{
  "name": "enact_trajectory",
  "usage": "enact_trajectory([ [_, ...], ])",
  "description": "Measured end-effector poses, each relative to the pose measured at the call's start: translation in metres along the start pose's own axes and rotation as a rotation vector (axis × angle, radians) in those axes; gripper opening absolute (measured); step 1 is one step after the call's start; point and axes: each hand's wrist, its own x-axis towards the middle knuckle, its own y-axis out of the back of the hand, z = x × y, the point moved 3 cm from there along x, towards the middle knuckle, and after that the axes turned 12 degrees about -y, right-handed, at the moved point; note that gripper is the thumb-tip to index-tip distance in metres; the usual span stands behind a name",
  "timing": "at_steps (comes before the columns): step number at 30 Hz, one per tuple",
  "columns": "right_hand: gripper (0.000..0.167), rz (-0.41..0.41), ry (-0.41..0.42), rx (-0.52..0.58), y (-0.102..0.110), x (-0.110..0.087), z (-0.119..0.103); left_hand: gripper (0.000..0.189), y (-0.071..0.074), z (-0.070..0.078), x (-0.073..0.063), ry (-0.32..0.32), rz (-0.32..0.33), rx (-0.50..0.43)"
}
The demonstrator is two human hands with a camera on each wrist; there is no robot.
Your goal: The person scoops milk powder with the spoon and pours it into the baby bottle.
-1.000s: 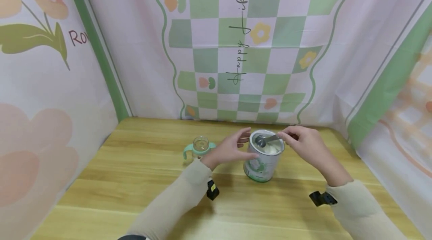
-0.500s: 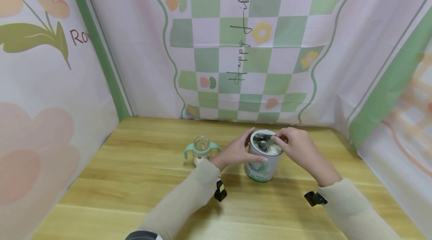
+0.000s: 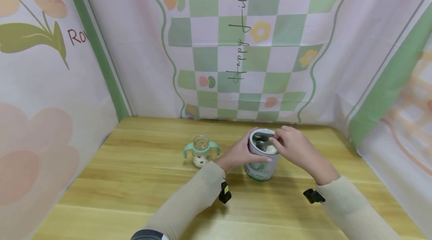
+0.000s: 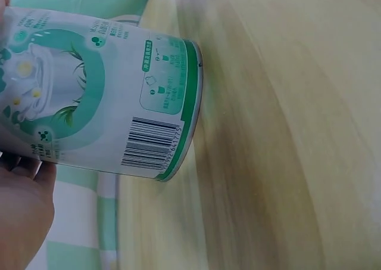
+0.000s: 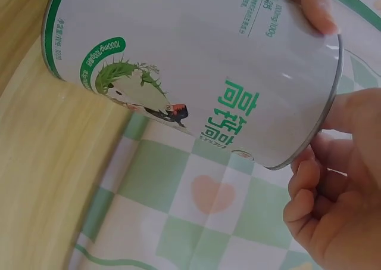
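Note:
A white and green milk powder can [image 3: 259,172] stands upright on the table with its top off, pale powder [image 3: 271,149] showing inside. My left hand [image 3: 240,153] grips it near the top, thumb across the front and fingers round the far side. In the left wrist view the can [image 4: 119,97] shows its barcode. Over the rim, my right hand [image 3: 293,145] pinches the handle of a metal spoon [image 3: 261,144], whose bowl is down in the can. The right wrist view shows curled fingers of the right hand [image 5: 333,204] at the rim; the spoon is hidden there.
A small clear baby bottle [image 3: 201,159] with mint green handles stands left of the can, uncapped, with pale contents at its bottom. The wooden table [image 3: 135,165] ends at a checked curtain [image 3: 229,60] behind.
My left hand has moved right and closed round the can, which it did not fully hold before. The right hand has shifted slightly left and the spoon has gone deeper into the can.

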Motion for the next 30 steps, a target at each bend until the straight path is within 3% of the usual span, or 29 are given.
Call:
enact_trajectory([
  [7, 0.019, -0.049, 0.070, -0.010, -0.0019, 0.0016, 0.0001, 0.081, -0.0001, 0.0018, 0.0004, -0.062, -0.047, -0.046],
  [18, 0.019, -0.110, 0.170, 0.000, -0.0067, 0.0069, -0.0016, 0.082, -0.0005, -0.0011, -0.0003, -0.022, -0.035, -0.046],
  [23, 0.023, -0.134, 0.230, 0.032, -0.0073, 0.0077, -0.0034, 0.080, -0.0009, -0.0007, 0.0004, -0.035, -0.042, -0.064],
  [30, 0.023, -0.214, 0.199, 0.126, -0.0073, 0.0081, -0.0058, 0.078, -0.0008, -0.0011, 0.0010, -0.054, -0.053, -0.075],
])
